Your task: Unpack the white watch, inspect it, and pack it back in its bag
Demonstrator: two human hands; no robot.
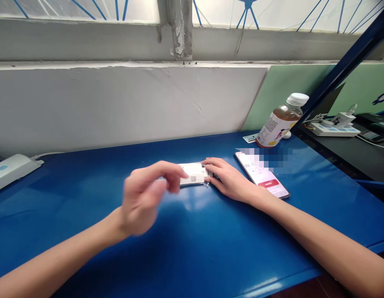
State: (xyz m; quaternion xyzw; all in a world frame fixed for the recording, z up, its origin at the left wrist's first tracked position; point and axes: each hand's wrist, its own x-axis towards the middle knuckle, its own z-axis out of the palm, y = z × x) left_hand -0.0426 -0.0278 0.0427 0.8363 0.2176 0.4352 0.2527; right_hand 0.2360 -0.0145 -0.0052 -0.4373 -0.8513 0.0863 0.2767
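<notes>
A glossy blue bench (192, 248) fills most of the view, its far edge running along a white wall (132, 103). The left hand (143, 198), blurred, is raised with its fingers curled; its grip is partly open, thumb apart from the forefinger, with nothing visible in it. Whether the forefinger touches the packet below, I cannot tell. The right hand (227, 178) lies low, fingers loosely spread at the packet's right end; I cannot tell whether its grip pinches that end or only rests there. To its right, a bottle (277, 126) with a white cap, a printed label and amber liquid stands toward the back, and a phone (262, 176) lies screen up, lit, with a red button showing. A white power strip (13, 170) sits at the far left.

The packet (192, 170) lies flat mid-bench between the hands: small, oblong and white, with a dark line along its near edge and something shiny at its right end. Smallest is a grey square code (193, 179) printed near its lower edge.
</notes>
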